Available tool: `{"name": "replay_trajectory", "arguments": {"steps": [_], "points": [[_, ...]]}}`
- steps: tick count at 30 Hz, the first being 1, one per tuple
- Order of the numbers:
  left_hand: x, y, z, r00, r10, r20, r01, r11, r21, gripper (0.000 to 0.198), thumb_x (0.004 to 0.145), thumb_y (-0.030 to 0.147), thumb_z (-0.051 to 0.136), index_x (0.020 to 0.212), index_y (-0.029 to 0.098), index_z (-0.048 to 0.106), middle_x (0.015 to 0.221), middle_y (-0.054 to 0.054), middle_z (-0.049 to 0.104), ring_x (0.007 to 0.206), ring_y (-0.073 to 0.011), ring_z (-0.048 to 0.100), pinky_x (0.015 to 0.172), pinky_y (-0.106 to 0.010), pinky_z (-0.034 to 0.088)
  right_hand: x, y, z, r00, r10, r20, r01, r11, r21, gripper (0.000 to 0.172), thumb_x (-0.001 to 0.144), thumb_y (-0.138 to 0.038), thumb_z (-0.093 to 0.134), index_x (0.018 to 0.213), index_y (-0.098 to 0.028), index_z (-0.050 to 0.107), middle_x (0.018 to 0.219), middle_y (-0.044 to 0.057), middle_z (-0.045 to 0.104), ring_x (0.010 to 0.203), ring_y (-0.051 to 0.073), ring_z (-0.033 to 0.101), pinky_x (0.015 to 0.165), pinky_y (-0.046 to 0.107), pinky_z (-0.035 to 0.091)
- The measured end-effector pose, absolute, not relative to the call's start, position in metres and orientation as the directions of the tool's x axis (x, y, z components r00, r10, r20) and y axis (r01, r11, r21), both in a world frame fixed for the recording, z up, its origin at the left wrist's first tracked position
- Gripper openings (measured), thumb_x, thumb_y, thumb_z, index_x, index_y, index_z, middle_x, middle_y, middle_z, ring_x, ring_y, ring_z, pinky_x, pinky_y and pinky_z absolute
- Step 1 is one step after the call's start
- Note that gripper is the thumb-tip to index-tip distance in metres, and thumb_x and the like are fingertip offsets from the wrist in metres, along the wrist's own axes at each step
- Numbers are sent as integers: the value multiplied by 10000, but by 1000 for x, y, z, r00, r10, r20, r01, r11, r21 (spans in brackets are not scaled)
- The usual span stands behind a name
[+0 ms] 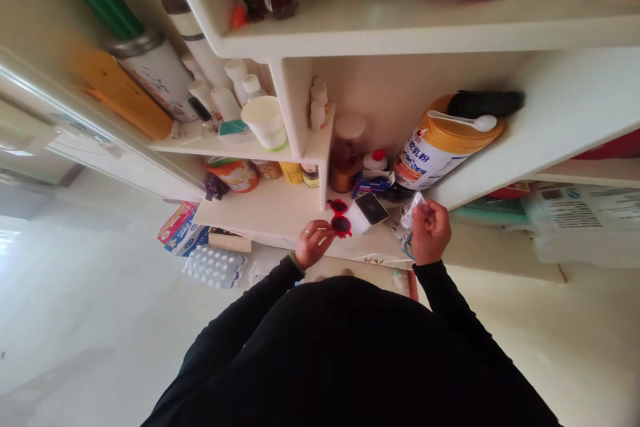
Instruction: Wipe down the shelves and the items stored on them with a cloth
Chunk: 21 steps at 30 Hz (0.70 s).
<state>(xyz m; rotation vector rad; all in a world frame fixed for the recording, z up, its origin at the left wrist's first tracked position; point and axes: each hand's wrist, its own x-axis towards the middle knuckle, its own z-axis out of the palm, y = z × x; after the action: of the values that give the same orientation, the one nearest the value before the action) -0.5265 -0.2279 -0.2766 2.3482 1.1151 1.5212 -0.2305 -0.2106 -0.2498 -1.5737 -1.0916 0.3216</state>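
Observation:
Red-framed sunglasses [341, 224] with dark round lenses are pinched in my left hand [314, 244], just above the front of the lower shelf. My right hand [431, 229] has its fingers closed on a clear plastic bag [414, 207], whose contents I cannot make out. Between the two hands lies a small white box [361, 219] with a dark top, close to the sunglasses. Behind it stands a dark blue box [374, 183] beside a white bottle with a red cap [376, 160].
A large milk powder tin [425, 159] with a white spoon [465, 121] on its lid leans at the right. On the left shelf stand a paper cup [265, 123] and a green-topped flask [155, 73]. Boxes [183, 229] and a blister-like pack [215, 267] lie lower left.

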Motion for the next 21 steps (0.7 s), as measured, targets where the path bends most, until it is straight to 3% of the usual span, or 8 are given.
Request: {"name": "replay_trajectory", "arguments": {"steps": [2, 4, 8, 11, 16, 18, 21], "points": [[-524, -218, -303, 231, 687, 689, 515, -687, 513, 135, 1062, 281, 654, 973, 206, 722, 994, -81, 750, 918, -179, 780, 809, -326, 677, -221, -207, -279, 587, 789, 180, 436, -121, -892, 448, 894, -632, 596, 1088, -227, 587, 988, 94, 739, 870, 228, 714, 805, 382, 598], [-520, -209, -323, 241, 723, 647, 518, -660, 544, 197, 1074, 307, 624, 950, 196, 728, 1000, -95, 745, 924, -186, 776, 821, -340, 678, -217, -201, -297, 577, 811, 102, 446, -208, -871, 399, 846, -597, 631, 999, -234, 568, 906, 93, 739, 806, 235, 708, 778, 387, 594], [-510, -194, -353, 273, 791, 548, 536, -598, 596, 231, 1067, 317, 610, 911, 188, 721, 1020, -110, 727, 973, -203, 768, 864, -364, 676, -220, -188, -318, 489, 872, -9, 493, -285, -822, 270, 801, -458, 691, 896, -230, 581, 793, 86, 739, 721, 250, 698, 766, 414, 588], [-504, -190, -367, 295, 833, 468, 567, -547, 616, 178, 1033, 275, 642, 895, 186, 712, 1044, -105, 718, 996, -199, 761, 887, -353, 667, -224, -181, -326, 418, 908, -42, 536, -284, -795, 208, 821, -371, 685, 936, -204, 637, 836, 106, 773, 754, 255, 716, 789, 414, 594], [-502, -191, -379, 300, 886, 354, 628, -463, 626, 86, 970, 194, 665, 892, 188, 701, 1076, -92, 703, 989, -190, 746, 895, -331, 654, -216, -186, -325, 314, 949, 19, 602, -183, -777, 255, 883, -308, 611, 1081, -177, 702, 1063, 152, 811, 894, 263, 748, 857, 431, 624], [-502, -191, -381, 301, 896, 327, 641, -443, 627, 68, 943, 161, 663, 893, 192, 696, 1075, -86, 696, 995, -196, 740, 901, -334, 651, -203, -196, -322, 294, 953, 78, 643, -137, -754, 290, 883, -306, 611, 1125, -187, 718, 1207, 174, 793, 1070, 305, 734, 969, 495, 609], [-502, -190, -382, 302, 904, 302, 653, -427, 626, 82, 906, 121, 659, 900, 193, 697, 1074, -88, 689, 1006, -205, 725, 924, -347, 645, -180, -213, -321, 275, 949, 155, 717, -94, -691, 372, 827, -329, 688, 1171, -196, 736, 1413, 197, 721, 1384, 384, 590, 1197, 601, 457]]}}
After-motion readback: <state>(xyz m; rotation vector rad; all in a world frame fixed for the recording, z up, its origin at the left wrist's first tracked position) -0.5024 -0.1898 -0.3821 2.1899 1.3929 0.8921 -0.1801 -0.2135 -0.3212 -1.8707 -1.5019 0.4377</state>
